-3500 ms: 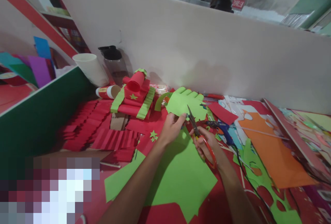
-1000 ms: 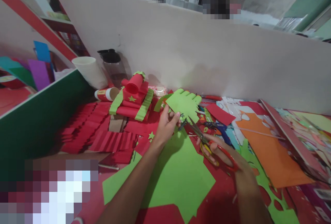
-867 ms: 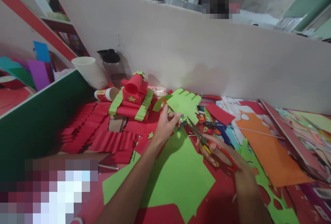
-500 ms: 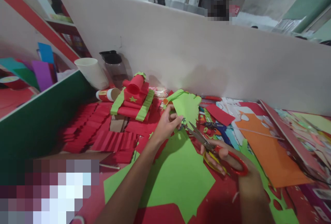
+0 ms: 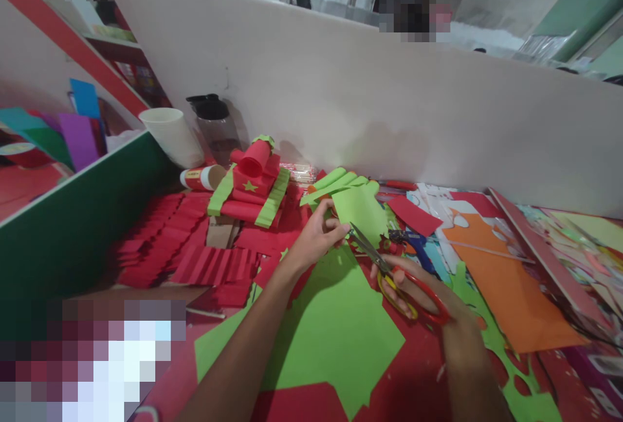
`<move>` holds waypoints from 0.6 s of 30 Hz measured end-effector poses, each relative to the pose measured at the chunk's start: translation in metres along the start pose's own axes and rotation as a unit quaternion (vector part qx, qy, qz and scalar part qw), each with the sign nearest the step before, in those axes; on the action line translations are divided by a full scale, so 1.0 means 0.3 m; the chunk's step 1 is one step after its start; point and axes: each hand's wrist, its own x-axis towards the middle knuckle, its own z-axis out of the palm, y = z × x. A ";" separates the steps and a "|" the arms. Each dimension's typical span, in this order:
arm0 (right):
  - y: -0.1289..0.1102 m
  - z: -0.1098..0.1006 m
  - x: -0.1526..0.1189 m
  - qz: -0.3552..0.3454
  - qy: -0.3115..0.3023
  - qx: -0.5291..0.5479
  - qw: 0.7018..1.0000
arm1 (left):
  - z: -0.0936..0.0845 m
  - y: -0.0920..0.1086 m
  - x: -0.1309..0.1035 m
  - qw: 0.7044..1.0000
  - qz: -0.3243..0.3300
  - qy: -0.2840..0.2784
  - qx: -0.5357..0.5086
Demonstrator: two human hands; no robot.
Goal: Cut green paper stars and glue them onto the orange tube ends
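Observation:
My left hand (image 5: 318, 237) has its thumb and fingers pinched together at the edge of a light green paper piece (image 5: 363, 211). Anything smaller between the fingertips is too small to make out. In my right hand (image 5: 409, 289) is a pair of scissors (image 5: 372, 247) with red and yellow handles, fingers through the loops. Its blades are nearly together, their tips close to the left fingertips. Below both hands a large green paper sheet (image 5: 321, 331) lies on the red table. Curled green strips (image 5: 335, 182) lie just beyond the left hand.
Pleated red paper strips (image 5: 165, 240) and a red and green paper model (image 5: 256, 185) with a star stand left. A white cup (image 5: 170, 136), bottle (image 5: 217, 126) and glue tube (image 5: 202, 178) are behind. Blue-handled tool (image 5: 421, 250) and orange paper (image 5: 516, 285) lie right. A white partition (image 5: 341, 84) rises behind.
The scissors have moved a little left and up, and their blades have come closer together. The green paper piece has shifted slightly right and down, uncovering more of the curled strips.

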 end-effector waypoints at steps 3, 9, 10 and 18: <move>-0.002 0.010 0.013 0.007 -0.013 0.007 1.000 | -0.001 0.006 -0.001 1.000 -0.007 -0.005 -0.002; -0.009 0.019 0.021 -0.003 -0.003 -0.002 1.000 | 0.006 0.016 -0.007 1.000 -0.010 0.001 -0.009; -0.007 0.017 0.023 -0.001 -0.008 -0.004 1.000 | 0.007 0.019 -0.008 1.000 -0.012 0.001 -0.009; -0.025 0.022 0.035 0.017 -0.007 -0.034 0.999 | 0.007 0.019 -0.010 1.000 -0.002 -0.001 0.003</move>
